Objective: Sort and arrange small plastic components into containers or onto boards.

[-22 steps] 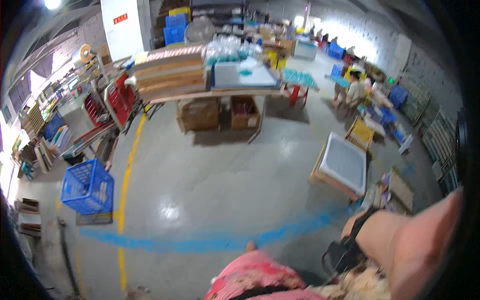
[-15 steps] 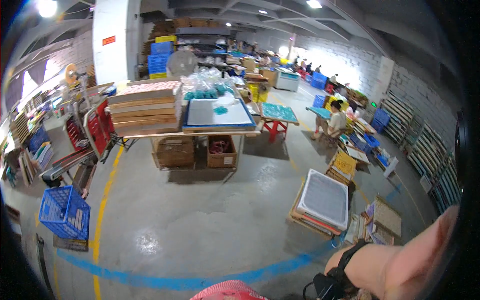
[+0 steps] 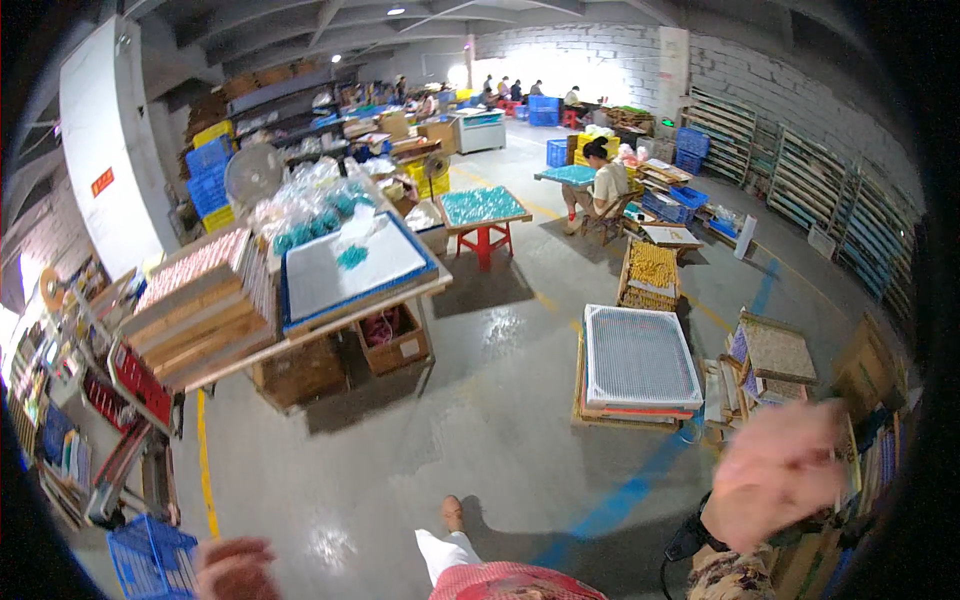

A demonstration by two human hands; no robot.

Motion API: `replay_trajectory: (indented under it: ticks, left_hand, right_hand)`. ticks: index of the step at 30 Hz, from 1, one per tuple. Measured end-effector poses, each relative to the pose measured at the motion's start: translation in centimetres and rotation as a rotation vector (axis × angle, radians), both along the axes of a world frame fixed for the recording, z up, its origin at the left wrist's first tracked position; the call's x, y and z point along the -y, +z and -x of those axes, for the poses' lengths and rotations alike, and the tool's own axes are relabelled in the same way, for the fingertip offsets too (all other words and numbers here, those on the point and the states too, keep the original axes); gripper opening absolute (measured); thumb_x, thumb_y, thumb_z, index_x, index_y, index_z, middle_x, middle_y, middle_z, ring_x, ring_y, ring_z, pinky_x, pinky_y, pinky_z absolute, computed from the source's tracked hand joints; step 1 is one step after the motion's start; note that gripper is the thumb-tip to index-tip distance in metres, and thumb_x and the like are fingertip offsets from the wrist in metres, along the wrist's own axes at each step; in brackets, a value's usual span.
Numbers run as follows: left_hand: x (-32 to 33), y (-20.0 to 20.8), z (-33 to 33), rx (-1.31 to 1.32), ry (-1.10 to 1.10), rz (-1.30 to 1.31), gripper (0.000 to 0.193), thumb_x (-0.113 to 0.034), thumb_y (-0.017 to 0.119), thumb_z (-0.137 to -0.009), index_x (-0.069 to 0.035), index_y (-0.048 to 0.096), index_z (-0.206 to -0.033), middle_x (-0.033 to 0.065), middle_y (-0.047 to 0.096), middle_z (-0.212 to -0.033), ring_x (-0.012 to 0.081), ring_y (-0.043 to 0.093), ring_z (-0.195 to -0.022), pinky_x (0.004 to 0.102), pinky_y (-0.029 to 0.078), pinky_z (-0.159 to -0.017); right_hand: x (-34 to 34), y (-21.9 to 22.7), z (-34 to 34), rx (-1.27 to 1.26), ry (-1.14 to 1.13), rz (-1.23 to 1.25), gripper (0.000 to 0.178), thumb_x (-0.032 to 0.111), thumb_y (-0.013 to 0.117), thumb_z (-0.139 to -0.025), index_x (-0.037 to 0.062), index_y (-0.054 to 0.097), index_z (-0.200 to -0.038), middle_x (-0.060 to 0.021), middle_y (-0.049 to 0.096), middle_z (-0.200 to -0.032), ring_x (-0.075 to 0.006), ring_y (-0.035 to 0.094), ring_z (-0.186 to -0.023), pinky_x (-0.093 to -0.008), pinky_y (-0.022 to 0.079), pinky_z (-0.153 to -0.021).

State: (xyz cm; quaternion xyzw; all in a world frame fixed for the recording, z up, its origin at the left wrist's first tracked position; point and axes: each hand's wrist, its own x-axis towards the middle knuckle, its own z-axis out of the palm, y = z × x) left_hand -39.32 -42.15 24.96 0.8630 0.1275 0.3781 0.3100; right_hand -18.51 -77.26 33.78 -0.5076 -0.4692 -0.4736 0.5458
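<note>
Currently I have both bare hands on the head view, both motion-blurred. Left hand [image 3: 236,570] sits at the bottom edge, partly cut off; can't tell how far its fingers are open or whether they hold anything. Nearest to it is the blue plastic lattice-sided crate [image 3: 150,558] on the floor, lower left, just beside the hand in view. Right hand [image 3: 778,472] is raised at lower right; fingers smear together, so I can't call its grip or contents either. A small black strapped device [image 3: 688,537] is by that wrist. Beyond the right hand: beige textured rectangular boards [image 3: 778,352] piled low, and left of those a white-rimmed grey rectangular tray [image 3: 642,355] topping a floor stack. Blue painted stripe [image 3: 625,497] runs along the grey floor between my hands. Farther off, left: plank-topped table [image 3: 436,284] with a blue-rimmed tray [image 3: 410,277], white sheet and teal pieces in it. Right of that, a red stool [image 3: 484,246] under a teal-filled board [image 3: 483,206]; past it, a seated person [image 3: 609,187].
</note>
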Motion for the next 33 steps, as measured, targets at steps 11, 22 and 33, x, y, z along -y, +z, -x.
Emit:
replay_trajectory:
  ticks: [11,22,33]
  left_hand:
    - [-16.0,-22.9,-21.1,-0.545,0.006,-0.082,0.019,-0.021,0.053,-0.086,-0.019,0.069,-0.096,0.0202,0.062,-0.069,0.0387,0.062,-0.064,0.0476,0.048,-0.055]
    - [-20.9,-24.4,-40.1,-0.811,-0.216,0.093,0.026,-0.023,0.057,-0.083,-0.017,0.066,-0.107,0.0199,0.066,-0.086,0.0387,0.063,-0.084,0.0471,0.050,-0.074]
    - [-20.6,-25.3,-60.5,-0.666,-0.201,0.064,0.026,-0.016,0.059,-0.080,-0.010,0.066,-0.104,0.0171,0.063,-0.104,0.0356,0.058,-0.100,0.0429,0.047,-0.086]
  right_hand:
    - [-8.8,-23.2,-19.1,-0.794,-0.145,1.449,0.025,0.022,0.053,-0.090,0.0111,0.062,-0.111,-0.0143,0.062,-0.097,-0.0346,0.064,-0.085,-0.0436,0.051,-0.071]
    - [3.8,-51.9,-23.7,-1.366,-0.361,1.392,0.030,0.022,0.062,-0.080,0.0080,0.065,-0.106,-0.0184,0.066,-0.103,-0.0363,0.062,-0.095,-0.0435,0.051,-0.078]
    - [6.3,-56.6,-49.0,-1.844,-0.349,1.281,0.032,0.028,0.052,-0.086,0.0061,0.064,-0.106,-0.0192,0.066,-0.102,-0.0365,0.062,-0.095,-0.0468,0.048,-0.078]
